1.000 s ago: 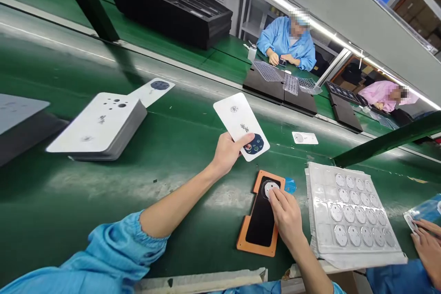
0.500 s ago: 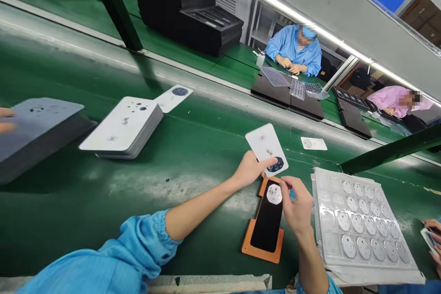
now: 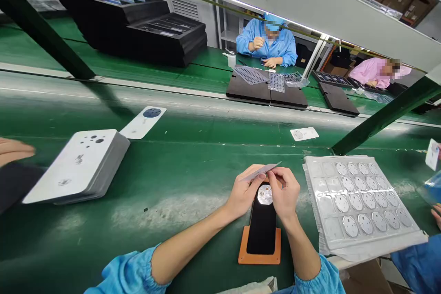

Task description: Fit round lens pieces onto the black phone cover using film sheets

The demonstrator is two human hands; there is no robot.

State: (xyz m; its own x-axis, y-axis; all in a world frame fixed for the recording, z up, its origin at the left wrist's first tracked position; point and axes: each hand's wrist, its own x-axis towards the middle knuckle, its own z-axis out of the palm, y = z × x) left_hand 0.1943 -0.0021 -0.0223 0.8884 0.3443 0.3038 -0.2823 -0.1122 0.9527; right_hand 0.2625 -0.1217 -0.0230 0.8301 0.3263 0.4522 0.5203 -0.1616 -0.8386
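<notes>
Over the far end of an orange fixture, my left hand is closed on a thin white phone-back sheet, now seen nearly edge-on. My right hand is closed too, its thumb and fingertips pinching at the sheet's near right edge beside the left thumb. Below and between both hands lies a black phone-shaped piece set in the fixture. A round-cornered silvery disc sits at its far end. The sheet's printed face is mostly hidden from view.
A clear tray of several silvery discs lies on the right. At left stand a stack of white phone-back sheets and a single sheet; another person's hand is nearby. One card lies ahead. A green post slants behind the tray.
The sheet has come nearer and tilted from face-up to nearly edge-on. My right hand has moved from beside the black piece to the sheet's edge. The view has shifted.
</notes>
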